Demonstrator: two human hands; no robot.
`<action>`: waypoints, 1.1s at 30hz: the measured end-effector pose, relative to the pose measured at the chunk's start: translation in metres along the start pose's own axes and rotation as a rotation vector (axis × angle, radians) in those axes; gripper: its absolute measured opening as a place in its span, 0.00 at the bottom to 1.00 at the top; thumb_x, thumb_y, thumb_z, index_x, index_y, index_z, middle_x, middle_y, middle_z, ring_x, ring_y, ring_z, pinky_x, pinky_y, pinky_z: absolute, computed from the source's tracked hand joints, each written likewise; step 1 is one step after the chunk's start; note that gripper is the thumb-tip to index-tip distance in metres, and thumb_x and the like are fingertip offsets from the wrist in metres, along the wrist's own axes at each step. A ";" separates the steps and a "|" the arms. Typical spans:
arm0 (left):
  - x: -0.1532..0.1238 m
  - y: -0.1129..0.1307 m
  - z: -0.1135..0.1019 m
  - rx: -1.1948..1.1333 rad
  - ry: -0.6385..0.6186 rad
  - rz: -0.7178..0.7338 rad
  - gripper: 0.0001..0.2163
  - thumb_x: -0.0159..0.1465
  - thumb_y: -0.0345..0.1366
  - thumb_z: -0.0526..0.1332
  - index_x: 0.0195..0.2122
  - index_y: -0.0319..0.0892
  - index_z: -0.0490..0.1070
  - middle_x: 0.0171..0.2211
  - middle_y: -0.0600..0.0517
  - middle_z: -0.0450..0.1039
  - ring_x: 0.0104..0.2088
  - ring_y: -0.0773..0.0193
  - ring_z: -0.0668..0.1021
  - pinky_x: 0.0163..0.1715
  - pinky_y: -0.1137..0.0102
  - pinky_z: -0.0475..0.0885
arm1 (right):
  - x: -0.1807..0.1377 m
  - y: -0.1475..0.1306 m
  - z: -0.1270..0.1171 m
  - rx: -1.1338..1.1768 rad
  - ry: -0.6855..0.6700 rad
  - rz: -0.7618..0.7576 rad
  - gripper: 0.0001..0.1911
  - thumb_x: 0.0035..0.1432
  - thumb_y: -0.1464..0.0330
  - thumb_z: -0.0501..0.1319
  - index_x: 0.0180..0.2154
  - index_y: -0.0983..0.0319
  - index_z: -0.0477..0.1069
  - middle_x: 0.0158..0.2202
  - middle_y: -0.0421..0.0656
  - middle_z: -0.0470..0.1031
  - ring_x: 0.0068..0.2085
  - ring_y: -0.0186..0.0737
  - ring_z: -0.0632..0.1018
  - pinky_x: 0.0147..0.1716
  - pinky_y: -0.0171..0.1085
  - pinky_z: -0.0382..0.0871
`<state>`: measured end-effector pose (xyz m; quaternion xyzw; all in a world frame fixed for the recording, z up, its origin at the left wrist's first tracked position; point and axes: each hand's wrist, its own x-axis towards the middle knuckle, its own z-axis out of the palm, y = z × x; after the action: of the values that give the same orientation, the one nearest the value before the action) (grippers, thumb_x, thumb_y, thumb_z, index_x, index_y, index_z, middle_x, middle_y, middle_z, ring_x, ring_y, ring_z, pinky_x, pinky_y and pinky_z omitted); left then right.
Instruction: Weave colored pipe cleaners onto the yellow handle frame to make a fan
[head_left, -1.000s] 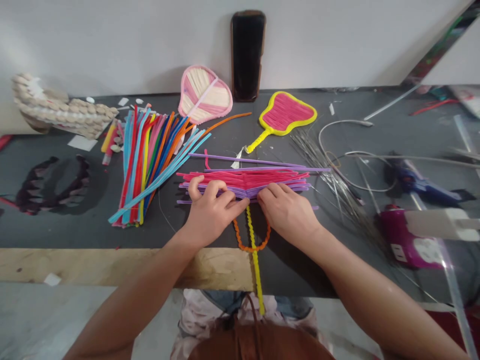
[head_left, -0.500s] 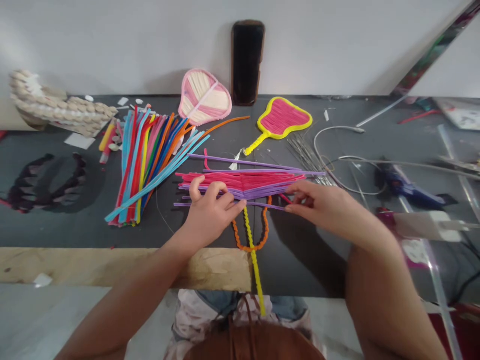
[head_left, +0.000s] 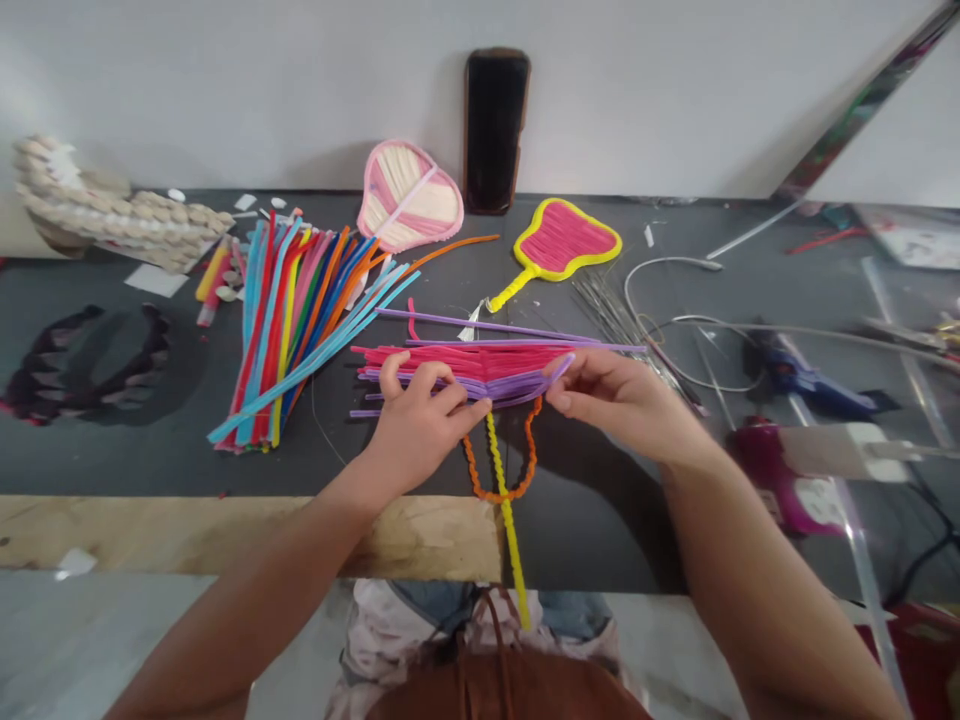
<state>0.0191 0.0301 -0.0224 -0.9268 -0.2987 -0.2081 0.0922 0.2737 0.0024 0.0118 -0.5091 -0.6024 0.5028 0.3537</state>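
A flat bundle of pink and purple pipe cleaners [head_left: 487, 362] lies across a yellow twisted stem [head_left: 504, 500] with an orange looped frame [head_left: 529, 462] on the dark table [head_left: 600, 520]. My left hand [head_left: 420, 420] presses down on the bundle's left half, fingers curled over it. My right hand [head_left: 622, 400] pinches the end of a purple pipe cleaner [head_left: 540, 380] and bends it back toward the middle of the bundle.
A fan of multicoloured pipe cleaners [head_left: 300, 320] lies at left. Behind are a pink-cream woven fan [head_left: 409, 197], a yellow-pink fan [head_left: 562, 240], and a black phone [head_left: 495, 125] against the wall. Thin wires [head_left: 622, 315], a cable, a blue glue gun [head_left: 810, 380] and a purple tool [head_left: 780, 470] lie right.
My right hand left the bundle's middle, slid out to the right, took a purple pipe cleaner's end, then came back left folding it over. My left hand has stayed pressing the bundle.
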 end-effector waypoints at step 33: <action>0.006 0.003 0.002 -0.019 0.030 -0.051 0.08 0.68 0.34 0.58 0.36 0.48 0.78 0.27 0.55 0.74 0.45 0.59 0.71 0.59 0.51 0.48 | 0.023 0.027 0.052 -1.073 0.133 -0.418 0.11 0.66 0.65 0.57 0.34 0.61 0.74 0.34 0.44 0.78 0.41 0.45 0.68 0.40 0.41 0.58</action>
<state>0.0260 0.0312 -0.0221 -0.9165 -0.3187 -0.2272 0.0827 0.2260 0.0116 -0.0292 -0.5179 -0.8372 0.0134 0.1749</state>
